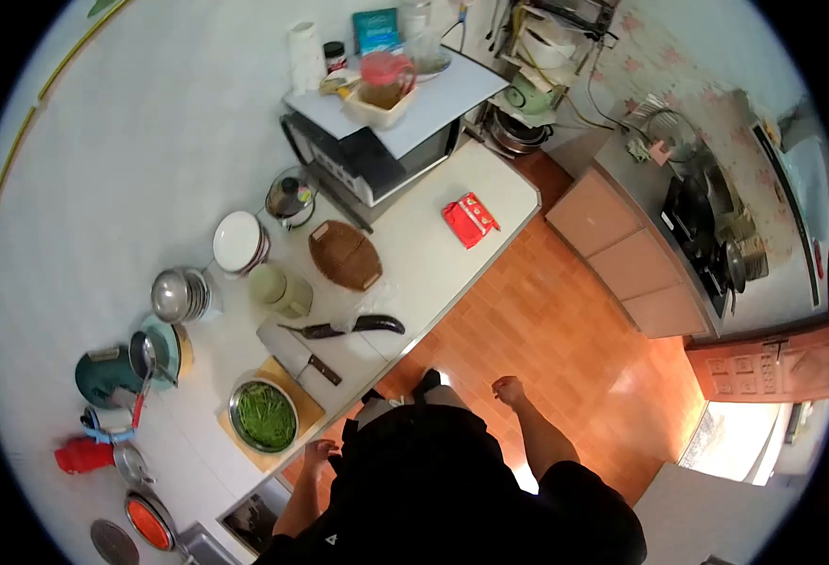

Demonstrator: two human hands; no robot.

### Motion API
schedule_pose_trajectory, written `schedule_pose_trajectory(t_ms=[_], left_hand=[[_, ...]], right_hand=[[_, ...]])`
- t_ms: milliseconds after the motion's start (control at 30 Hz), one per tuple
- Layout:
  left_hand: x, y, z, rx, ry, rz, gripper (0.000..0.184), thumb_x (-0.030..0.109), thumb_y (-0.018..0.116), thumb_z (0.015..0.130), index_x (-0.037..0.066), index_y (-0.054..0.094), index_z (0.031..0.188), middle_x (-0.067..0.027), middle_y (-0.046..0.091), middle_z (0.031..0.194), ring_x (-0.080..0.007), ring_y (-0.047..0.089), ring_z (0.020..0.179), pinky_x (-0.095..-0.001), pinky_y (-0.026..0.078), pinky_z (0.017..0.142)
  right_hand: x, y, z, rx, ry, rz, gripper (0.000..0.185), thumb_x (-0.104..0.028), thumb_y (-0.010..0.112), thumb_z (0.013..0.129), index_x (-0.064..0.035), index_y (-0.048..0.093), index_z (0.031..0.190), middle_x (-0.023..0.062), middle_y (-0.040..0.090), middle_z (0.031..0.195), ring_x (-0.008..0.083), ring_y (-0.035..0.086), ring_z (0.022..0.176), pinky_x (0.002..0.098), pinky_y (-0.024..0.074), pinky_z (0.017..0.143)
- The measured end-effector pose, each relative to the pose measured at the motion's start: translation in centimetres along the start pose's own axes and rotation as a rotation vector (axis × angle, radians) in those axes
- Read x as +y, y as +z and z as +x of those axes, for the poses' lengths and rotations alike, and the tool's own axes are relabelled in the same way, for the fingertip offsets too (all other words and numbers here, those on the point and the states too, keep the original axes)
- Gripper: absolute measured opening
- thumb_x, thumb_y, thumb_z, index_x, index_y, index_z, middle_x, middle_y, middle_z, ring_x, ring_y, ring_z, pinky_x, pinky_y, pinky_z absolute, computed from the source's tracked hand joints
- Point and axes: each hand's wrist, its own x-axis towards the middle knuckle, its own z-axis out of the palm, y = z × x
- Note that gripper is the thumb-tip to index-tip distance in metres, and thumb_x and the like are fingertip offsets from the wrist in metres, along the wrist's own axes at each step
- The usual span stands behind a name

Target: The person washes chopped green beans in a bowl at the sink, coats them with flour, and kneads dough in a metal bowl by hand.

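My left hand (320, 452) hangs beside the counter's front edge, close to a wooden cutting board (309, 407). Its fingers are loosely bent and hold nothing that I can see. On the board stands a steel bowl of cut green vegetables (266, 415). A cleaver (294, 355) lies just behind it, handle toward the edge. Two dark purple eggplants (377, 324) lie past the blade, partly in a clear plastic bag (365, 303). Away from the counter, my right hand (508, 390) hangs over the tiled floor, empty, fingers slightly curled and apart.
A woven basket (345, 255), a red packet (470, 220) and a pale green canister (281, 290) stand on the counter. The microwave (377, 160) is farther along. Stacked bowls (238, 242) line the wall. A stove (692, 221) stands across the orange floor (528, 292).
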Motion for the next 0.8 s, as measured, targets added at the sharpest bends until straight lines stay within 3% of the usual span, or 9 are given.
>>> schedule_pose_trajectory(t_ms=[33, 67, 133, 167, 233, 333, 533, 800], left_hand=[[-0.5, -0.3, 0.3, 0.034, -0.122, -0.233, 0.026, 0.014, 0.061, 0.093, -0.011, 0.062, 0.102, -0.0209, 0.066, 0.087, -0.0306, 0.068, 0.074, -0.0418, 0.06, 0.06], [0.3, 0.3, -0.4, -0.067, -0.039, -0.221, 0.025, 0.012, 0.062, 0.092, -0.011, 0.063, 0.101, -0.0211, 0.067, 0.088, -0.0304, 0.069, 0.075, -0.0424, 0.06, 0.059], [-0.8, 0.0, -0.3, -0.045, -0.068, -0.304, 0.019, 0.008, 0.058, 0.093, -0.009, 0.064, 0.1, -0.0193, 0.068, 0.088, -0.0291, 0.069, 0.073, -0.0412, 0.059, 0.058], [-1.4, 0.0, -0.6, -0.024, -0.067, -0.335, 0.019, 0.008, 0.058, 0.093, -0.009, 0.064, 0.1, -0.0193, 0.068, 0.088, -0.0291, 0.069, 0.073, -0.0412, 0.059, 0.058], [-1.5, 0.6, -1.3, 0.151, -0.109, 0.146, 0.016, 0.006, 0.056, 0.094, -0.006, 0.066, 0.098, -0.0163, 0.069, 0.086, -0.0267, 0.068, 0.072, -0.0376, 0.057, 0.057], [-2.4, 0.6, -2.2, 0.179, -0.126, 0.055, 0.015, 0.006, 0.056, 0.094, -0.004, 0.067, 0.097, -0.0143, 0.07, 0.084, -0.0239, 0.068, 0.071, -0.0336, 0.055, 0.057], [-1.1, 1.4, -4.8, 0.225, -0.11, 0.242, 0.019, 0.009, 0.053, 0.094, -0.003, 0.067, 0.097, -0.0123, 0.07, 0.083, -0.0183, 0.067, 0.071, -0.0306, 0.054, 0.056], [-7.4, -0.8, -4.9, 0.237, -0.059, 0.037, 0.019, 0.008, 0.05, 0.09, -0.001, 0.066, 0.093, -0.0119, 0.069, 0.083, -0.0178, 0.064, 0.063, -0.0297, 0.049, 0.05]], right_hand=[[0.2, 0.3, -0.6, -0.02, 0.018, 0.01, 0.019, -0.016, 0.065, 0.078, 0.0031, 0.069, 0.08, 0.0139, 0.068, 0.071, 0.0215, 0.068, 0.064, 0.0356, 0.0565, 0.061], [0.0, 0.6, -1.6, -0.048, 0.022, -0.015, 0.019, -0.016, 0.065, 0.078, 0.0031, 0.069, 0.08, 0.0139, 0.068, 0.071, 0.0215, 0.068, 0.064, 0.0356, 0.0565, 0.061], [-2.2, 0.3, -2.6, -0.061, 0.069, -0.03, 0.009, -0.002, 0.062, 0.081, 0.0037, 0.068, 0.08, 0.0106, 0.067, 0.072, 0.0207, 0.064, 0.061, 0.0334, 0.0538, 0.056], [-3.1, 0.4, -3.1, -0.081, 0.063, -0.061, 0.009, -0.002, 0.062, 0.081, 0.0037, 0.068, 0.08, 0.0106, 0.067, 0.072, 0.0207, 0.064, 0.061, 0.0334, 0.0538, 0.056], [-3.7, 0.6, -3.9, -0.077, 0.121, 0.007, 0.01, -0.005, 0.063, 0.083, 0.0035, 0.068, 0.081, 0.0105, 0.067, 0.072, 0.0201, 0.063, 0.06, 0.0332, 0.0535, 0.056], [-3.3, 1.0, -3.7, -0.092, 0.085, -0.079, 0.015, -0.012, 0.064, 0.081, 0.0013, 0.069, 0.084, 0.0115, 0.068, 0.076, 0.0218, 0.066, 0.067, 0.0349, 0.0568, 0.062], [-5.1, 2.1, -3.2, -0.108, 0.075, -0.114, 0.012, -0.008, 0.063, 0.082, 0.002, 0.069, 0.086, 0.0113, 0.068, 0.077, 0.0204, 0.066, 0.067, 0.0344, 0.0569, 0.063], [-7.9, 2.5, -3.0, -0.178, 0.025, -0.07, 0.01, -0.006, 0.063, 0.084, 0.0015, 0.069, 0.088, 0.0118, 0.068, 0.077, 0.0201, 0.065, 0.063, 0.0319, 0.0549, 0.058]])
